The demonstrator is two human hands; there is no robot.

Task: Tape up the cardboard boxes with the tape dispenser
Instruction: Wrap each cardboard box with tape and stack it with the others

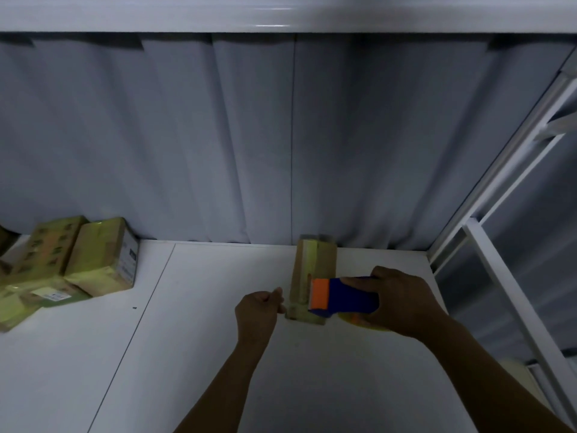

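Note:
A narrow cardboard box [313, 267] lies on the white table [187, 354], running away from me toward the curtain, with a strip of tape along its top. My right hand [402, 303] grips a blue tape dispenser with an orange front [342, 296], held over the box's near end. My left hand [257, 310] sits at the box's near left corner, its fingers curled and pinching at the box edge or the tape end there; which of the two I cannot tell.
Several taped cardboard boxes [100, 254] are piled at the table's far left. A grey curtain [249, 135] hangs behind the table. A white metal frame [499, 245] stands along the right side.

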